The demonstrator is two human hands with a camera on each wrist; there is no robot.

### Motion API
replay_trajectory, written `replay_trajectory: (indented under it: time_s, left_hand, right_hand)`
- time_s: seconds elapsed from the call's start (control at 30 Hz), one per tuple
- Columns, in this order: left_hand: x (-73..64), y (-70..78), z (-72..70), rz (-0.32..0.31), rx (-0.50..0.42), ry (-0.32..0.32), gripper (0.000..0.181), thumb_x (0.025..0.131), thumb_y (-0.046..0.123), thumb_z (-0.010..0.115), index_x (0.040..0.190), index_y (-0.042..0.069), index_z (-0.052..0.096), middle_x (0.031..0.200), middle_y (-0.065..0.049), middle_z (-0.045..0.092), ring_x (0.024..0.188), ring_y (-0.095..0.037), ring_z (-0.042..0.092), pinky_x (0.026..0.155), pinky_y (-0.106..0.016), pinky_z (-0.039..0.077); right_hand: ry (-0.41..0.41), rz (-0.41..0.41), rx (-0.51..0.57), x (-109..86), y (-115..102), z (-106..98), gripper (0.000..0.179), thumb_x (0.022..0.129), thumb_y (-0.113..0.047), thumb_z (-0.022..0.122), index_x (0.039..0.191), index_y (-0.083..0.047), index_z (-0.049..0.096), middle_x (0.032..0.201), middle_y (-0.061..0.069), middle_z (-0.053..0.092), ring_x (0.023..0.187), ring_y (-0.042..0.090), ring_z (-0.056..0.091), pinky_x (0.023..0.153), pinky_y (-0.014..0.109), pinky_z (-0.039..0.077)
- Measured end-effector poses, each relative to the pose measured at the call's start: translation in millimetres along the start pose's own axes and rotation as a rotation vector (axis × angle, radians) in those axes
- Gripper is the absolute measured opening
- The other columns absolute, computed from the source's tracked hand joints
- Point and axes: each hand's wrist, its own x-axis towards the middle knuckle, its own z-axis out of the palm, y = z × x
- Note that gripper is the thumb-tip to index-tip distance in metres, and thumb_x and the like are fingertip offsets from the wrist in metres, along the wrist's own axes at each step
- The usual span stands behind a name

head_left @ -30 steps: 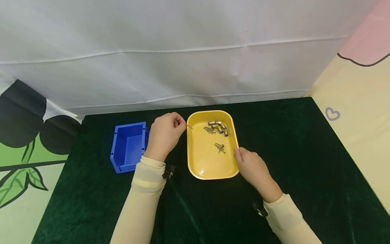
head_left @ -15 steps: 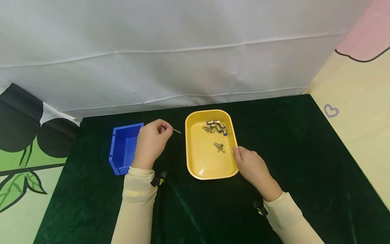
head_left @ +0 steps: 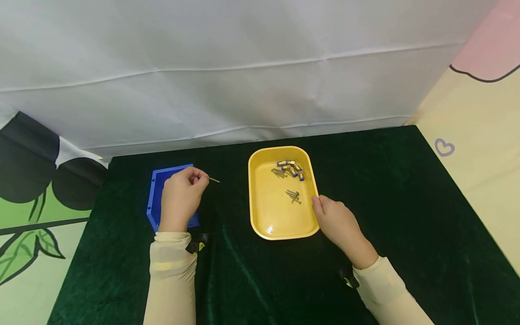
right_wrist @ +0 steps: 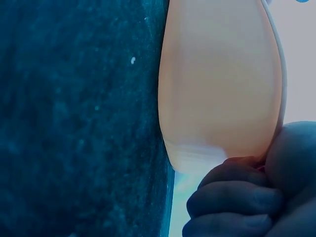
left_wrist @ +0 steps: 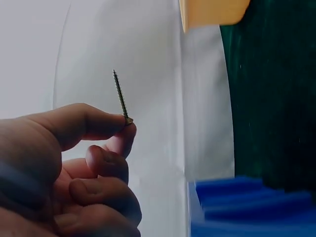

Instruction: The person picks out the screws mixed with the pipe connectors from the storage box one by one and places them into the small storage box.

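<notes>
Between thumb and index finger my left hand (head_left: 180,196) pinches a screw (left_wrist: 120,96) by its head, the pointed tip sticking out to the right in the head view. That hand is over the blue bin (head_left: 156,192) and hides much of it. My right hand (head_left: 339,223) grips the right rim of the yellow tray (head_left: 270,221), thumb on top and fingers below. Inside the tray lie two small groups of screws, one nearer the middle (head_left: 293,196) and one farther back (head_left: 279,173). Several brass fittings with blue ends (head_left: 290,167) lie beside the far group.
Dark green cloth (head_left: 260,280) covers the table. Behind its back edge hangs a white curtain (head_left: 260,99). Printed panels stand at the left and right sides, the right one with a purple heart (head_left: 444,147).
My left hand has carried the screw leftward from the yellow tray's left rim to above the blue bin. The right hand keeps its grip on the tray, which stays in place.
</notes>
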Motion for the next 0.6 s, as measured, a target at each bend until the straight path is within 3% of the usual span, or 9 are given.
replay_trajectory:
  time_s: [0.2, 0.6]
  left_hand:
    - [-0.3, -11.2, -5.5, -0.063, 0.013, -0.003, 0.027, 0.101, 0.035, 0.051, 0.103, 0.014, 0.067, 0.08, -0.008, 0.056, 0.07, -0.024, 0.053, 0.057, -0.033, 0.042]
    - [4.2, -27.1, -7.1, -0.098, 0.045, -0.009, 0.029, 0.102, 0.035, 0.05, 0.104, 0.011, 0.066, 0.08, -0.009, 0.058, 0.068, -0.025, 0.055, 0.053, -0.032, 0.042]
  right_hand:
    - [-0.003, 0.002, 0.0, -0.5, 0, 0, 0.037, 0.107, -0.039, 0.037, 0.102, -0.01, 0.059, 0.072, 0.005, 0.055, 0.057, 0.02, 0.053, 0.055, 0.032, 0.044]
    - [0.003, 0.007, 0.003, -0.3, -1, 2, 0.037, 0.107, -0.039, 0.037, 0.103, -0.01, 0.058, 0.071, 0.005, 0.054, 0.056, 0.02, 0.053, 0.054, 0.032, 0.043]
